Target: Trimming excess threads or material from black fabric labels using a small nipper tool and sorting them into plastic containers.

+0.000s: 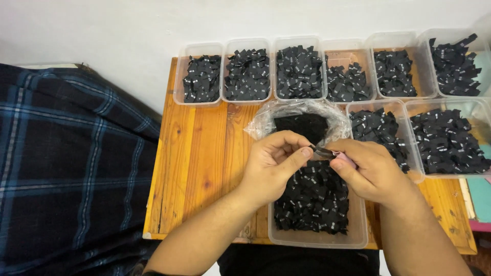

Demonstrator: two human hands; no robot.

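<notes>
My left hand [273,163] and my right hand [373,171] meet above a clear plastic tub [317,237] full of small black fabric labels. The left thumb and forefinger pinch a black label [321,151]. In the right hand I hold a small pink-handled tool [343,158], its tip touching that label. Just behind my hands lies an open clear plastic bag [302,115] with black material inside.
Several clear tubs of black labels [299,71] line the far edge and right side of the wooden table [199,158]. A dark blue plaid cloth [71,168] covers the area to the left. A white wall runs behind.
</notes>
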